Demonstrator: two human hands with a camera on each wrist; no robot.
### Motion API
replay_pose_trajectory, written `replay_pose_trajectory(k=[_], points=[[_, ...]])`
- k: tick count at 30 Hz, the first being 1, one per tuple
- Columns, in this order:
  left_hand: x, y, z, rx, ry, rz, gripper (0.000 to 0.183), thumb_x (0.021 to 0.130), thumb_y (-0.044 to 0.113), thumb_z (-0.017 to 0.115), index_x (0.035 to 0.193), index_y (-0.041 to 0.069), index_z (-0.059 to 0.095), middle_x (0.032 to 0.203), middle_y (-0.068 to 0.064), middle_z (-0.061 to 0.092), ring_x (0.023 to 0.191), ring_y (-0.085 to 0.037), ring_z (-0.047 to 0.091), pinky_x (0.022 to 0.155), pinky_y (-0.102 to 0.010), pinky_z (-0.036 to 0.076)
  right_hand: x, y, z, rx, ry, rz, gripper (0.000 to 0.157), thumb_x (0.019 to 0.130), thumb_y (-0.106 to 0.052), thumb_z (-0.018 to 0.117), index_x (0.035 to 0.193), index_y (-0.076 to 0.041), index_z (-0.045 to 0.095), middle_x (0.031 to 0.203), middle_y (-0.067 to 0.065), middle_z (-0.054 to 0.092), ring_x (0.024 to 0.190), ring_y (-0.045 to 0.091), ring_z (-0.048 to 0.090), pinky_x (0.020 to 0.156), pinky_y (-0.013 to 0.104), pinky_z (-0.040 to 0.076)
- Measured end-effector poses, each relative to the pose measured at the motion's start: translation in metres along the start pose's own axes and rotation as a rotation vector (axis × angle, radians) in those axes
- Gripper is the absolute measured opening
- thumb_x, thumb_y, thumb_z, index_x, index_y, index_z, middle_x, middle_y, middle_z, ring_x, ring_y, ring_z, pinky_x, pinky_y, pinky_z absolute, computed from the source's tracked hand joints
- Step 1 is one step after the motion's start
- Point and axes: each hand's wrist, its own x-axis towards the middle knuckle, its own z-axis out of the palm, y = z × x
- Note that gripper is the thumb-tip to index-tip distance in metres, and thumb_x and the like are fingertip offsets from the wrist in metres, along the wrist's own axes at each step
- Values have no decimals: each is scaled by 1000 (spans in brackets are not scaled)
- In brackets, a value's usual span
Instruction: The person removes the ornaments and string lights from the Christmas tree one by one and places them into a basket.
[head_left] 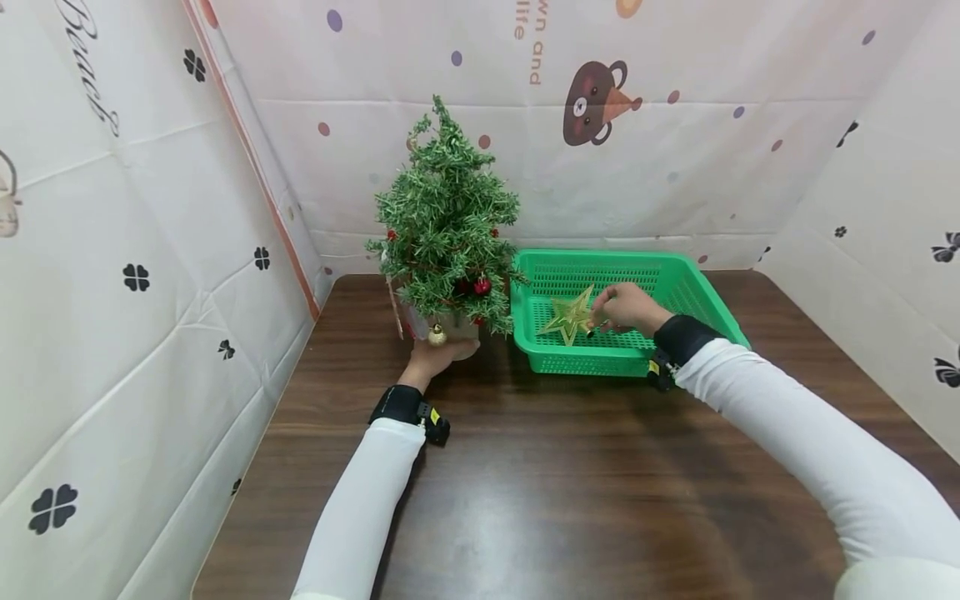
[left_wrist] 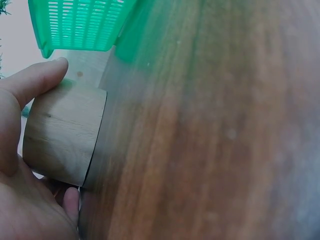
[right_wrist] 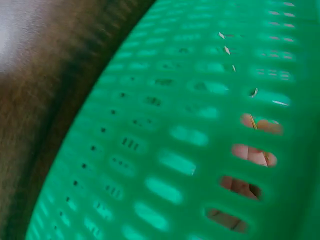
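A small artificial Christmas tree stands at the back of the table, hung with several red baubles and a gold bauble. My left hand grips its round wooden base, thumb on one side and fingers curled round the other. Inside the green basket, a glittery gold star tree topper is tilted up. The fingers of my right hand are curled at the star's right side and pinch it. In the right wrist view, the basket's slotted wall hides most of that hand; only bits of fingers show.
The basket sits right of the tree on a dark wooden table. White printed cloth hangs behind the table and along both sides. A flat, pale object beside the tree's left side is partly hidden by branches.
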Motion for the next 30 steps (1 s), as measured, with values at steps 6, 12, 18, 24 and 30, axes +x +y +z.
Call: replay_pose_trajectory(k=[6,12,18,24,30], points=[[-2,-3,-1,55,-20,-79,110,85,47,78,165,19,9,169,-25,4,155,-43,17,121,-58,30,0,5,7,-95,-66,30,28,104,-8,51,125,7,59,122,26,64,92,31,67,76,39,55],[-3,-1,0,25,-4,-51,107,86,42,78,165,16,9,168,-23,9,154,-41,19,121,-56,31,-3,3,5,-283,-234,53,55,107,-36,49,145,3,50,151,30,43,125,46,57,96,52,53],[-4,1,0,41,0,-39,108,87,42,78,165,16,8,168,-23,9,154,-41,19,121,-56,30,-9,-5,4,-308,-288,65,77,104,-60,41,153,-1,41,152,27,43,128,43,54,84,40,52],[-6,1,-1,40,-3,-46,108,87,42,78,165,16,8,169,-22,9,155,-40,18,122,-56,29,-24,-11,7,-282,-288,-63,81,103,-67,37,154,-4,40,149,25,51,132,43,53,100,53,50],[-2,3,1,3,17,46,106,86,32,81,163,14,11,167,-20,17,153,-37,23,122,-55,29,-41,-14,23,-311,-160,-319,49,99,-51,62,131,-14,63,131,9,64,121,31,60,99,50,50]])
